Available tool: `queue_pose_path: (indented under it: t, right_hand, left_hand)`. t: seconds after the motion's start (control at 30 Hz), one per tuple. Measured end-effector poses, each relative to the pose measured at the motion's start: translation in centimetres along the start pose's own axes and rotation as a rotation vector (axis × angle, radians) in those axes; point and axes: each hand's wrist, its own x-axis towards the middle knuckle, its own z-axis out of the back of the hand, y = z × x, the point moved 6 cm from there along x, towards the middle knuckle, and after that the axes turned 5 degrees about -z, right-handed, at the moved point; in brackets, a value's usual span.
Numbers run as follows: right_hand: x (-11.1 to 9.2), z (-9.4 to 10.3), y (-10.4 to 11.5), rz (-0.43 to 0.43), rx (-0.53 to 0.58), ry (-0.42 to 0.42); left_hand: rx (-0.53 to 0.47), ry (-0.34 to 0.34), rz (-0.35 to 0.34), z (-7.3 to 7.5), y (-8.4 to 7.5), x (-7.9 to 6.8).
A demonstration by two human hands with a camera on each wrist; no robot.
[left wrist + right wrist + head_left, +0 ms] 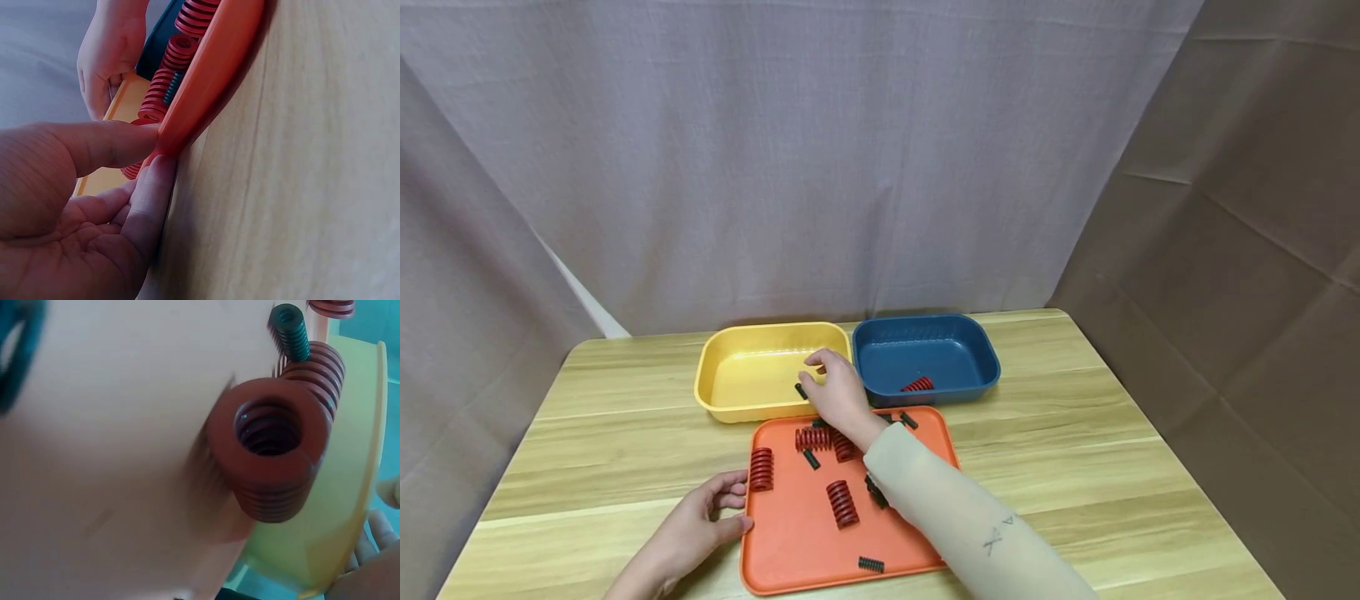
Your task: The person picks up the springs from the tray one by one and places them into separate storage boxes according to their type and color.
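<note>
My left hand [696,525] is at the left edge of an orange tray [805,554], its thumb and a finger pinching the rim [206,75]. Over the right part of a yellow bin [730,415] is my right hand [838,396], with thumb and fingers apart and nothing seen between them. Just below its fingertips is a small dark spring [801,391]; whether it lies on the bin floor or is in the air, I cannot tell. Large red springs [842,504] and small dark green springs [871,564] lie scattered on the tray, some hidden by the right arm.
Right of the yellow bin stands a blue bin [925,325], with a red spring [917,384] inside near its front wall. Both bins stand behind the tray on a wooden table [1075,467]. A grey curtain [775,167] hangs behind the table.
</note>
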Motion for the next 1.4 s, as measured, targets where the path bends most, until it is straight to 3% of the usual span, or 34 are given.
queue_pose_path:
  t: [0.23,0.6,1.03,1.4]
  right_hand:
    - [-1.2,1.2,0.5,0.054,0.025,0.088]
    - [-4.1,4.8,-0.1,0.103,0.075,0.175]
    - [-8.1,7.2,-3.4,0.125,-0.022,0.372]
    - [-11.0,7.2,-6.4,0.086,-0.123,0.526]
  left_hand:
    - [-0.01,0.003,-0.001,-0.1,0.0,0.0]
    - [0.0,-0.01,-0.003,0.1,-0.4,0.0]
    - [-0.016,-0.008,-0.011,0.0,-0.5,-0.2]
    - [-0.009,-0.005,-0.011,0.0,-0.5,-0.2]
